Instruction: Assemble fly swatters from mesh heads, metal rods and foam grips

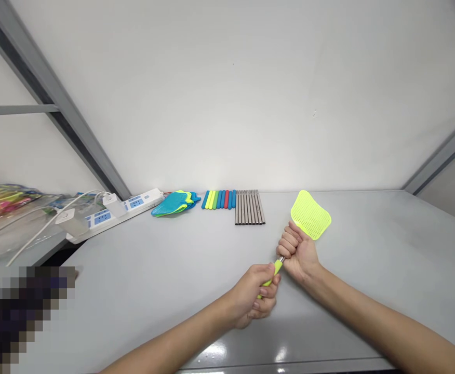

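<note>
A yellow-green fly swatter (311, 215) is held at a slant between both hands, its perforated head up and to the right. My left hand (256, 297) is wrapped round its yellow-green handle. My right hand (297, 250) forms a fist just below the head, with a short piece of metal rod showing between the two hands. Behind them several metal tubes (250, 208) lie side by side. Left of the tubes is a row of coloured handles (218, 199), blue, yellow, green and red. A pile of blue and yellow-green swatter heads (173, 203) lies further left.
A white power strip (136, 206) with plugged-in adapters and cables runs along the table's left side. Plastic bags of colourful items (7, 213) lie beyond it. A wall (243, 104) closes off the back of the grey table (165, 259). A pixelated area covers the lower left.
</note>
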A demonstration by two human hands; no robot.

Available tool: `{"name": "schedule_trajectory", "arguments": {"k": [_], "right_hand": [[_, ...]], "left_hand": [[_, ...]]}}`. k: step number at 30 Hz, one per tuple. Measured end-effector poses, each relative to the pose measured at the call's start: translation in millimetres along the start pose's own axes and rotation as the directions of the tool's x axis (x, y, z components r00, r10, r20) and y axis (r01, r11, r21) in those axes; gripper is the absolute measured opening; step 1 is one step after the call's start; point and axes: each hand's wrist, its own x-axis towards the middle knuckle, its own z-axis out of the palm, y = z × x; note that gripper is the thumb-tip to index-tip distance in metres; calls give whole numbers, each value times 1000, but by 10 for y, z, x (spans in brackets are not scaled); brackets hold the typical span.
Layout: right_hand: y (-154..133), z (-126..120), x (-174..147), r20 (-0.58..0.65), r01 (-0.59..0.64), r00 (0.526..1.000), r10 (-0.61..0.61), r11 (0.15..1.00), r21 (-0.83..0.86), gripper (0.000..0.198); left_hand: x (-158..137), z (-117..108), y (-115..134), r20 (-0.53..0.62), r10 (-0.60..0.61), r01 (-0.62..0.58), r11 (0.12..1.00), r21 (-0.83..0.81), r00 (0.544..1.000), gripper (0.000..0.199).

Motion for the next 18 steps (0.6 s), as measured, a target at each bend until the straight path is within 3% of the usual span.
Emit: {"name": "schedule_trajectory", "arguments": {"k": [3,6,8,10,11,12,14,16,18], "right_hand": [[20,-39,18,-23,-14,1000,14,999,31,40],[21,-56,49,-44,-34,998,36,999,31,40],[7,-43,72,-50,-52,997,53,998,36,39],[-19,-9,84,-48,-72,996,74,997,35,39],[-37,14,84,-49,-77,996,78,997,28,39],[-57,38,79,-52,-72,996,73,997,15,39],[-101,87,57,-79,-11,997,10,1000,-18,39],[-143,131,24,-143,112,983,-116,993,-34,39],[-173,169,-11,-209,230,950,-230,973,-26,39]], "left_hand": [[3,-37,66,159,-148,181,959,-220,976,22],[19,-51,109,197,-160,206,949,-240,967,21],[26,-40,122,136,-133,148,982,-114,982,22],[18,-22,132,10,-51,49,988,143,999,28],[5,-13,139,-54,25,-7,948,318,998,31],[-13,-6,147,-99,130,-62,860,507,987,33],[-55,4,163,-101,351,-120,556,822,931,32],[-86,18,173,-42,501,-88,233,969,864,28],[-88,47,167,-26,549,12,29,999,835,25]]}}
